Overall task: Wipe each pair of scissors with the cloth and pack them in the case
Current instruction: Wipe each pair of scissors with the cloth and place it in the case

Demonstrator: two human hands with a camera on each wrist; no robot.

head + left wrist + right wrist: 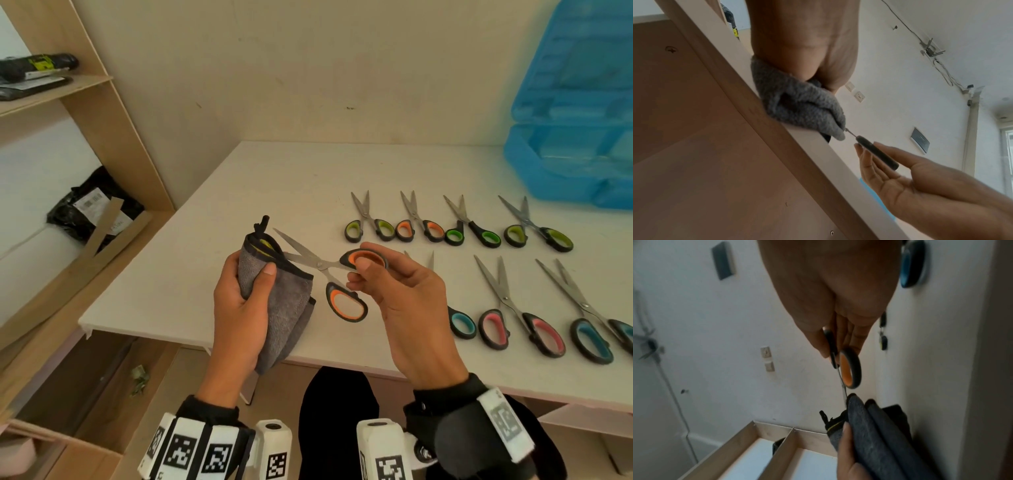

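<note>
scissors (329, 270): 9 | cloth (284, 301): 1 | case (568, 137): 1 | hands (239, 308): 2

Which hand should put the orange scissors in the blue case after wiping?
Probably the right hand. It already holds the orange scissors by a handle, and the blue case stands open on its side of the table. The left hand is busy gripping the cloth.

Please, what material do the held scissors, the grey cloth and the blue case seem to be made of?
Orange scissors: blades look like bare, smooth steel with a dull shine; the handles look like black hard plastic with a softer orange lining, perhaps rubber.
Grey cloth: fuzzy, napped pile, probably microfibre, with a dark stitched edge.
Blue case: translucent moulded plastic, glossy, with ribbed shapes.
</note>
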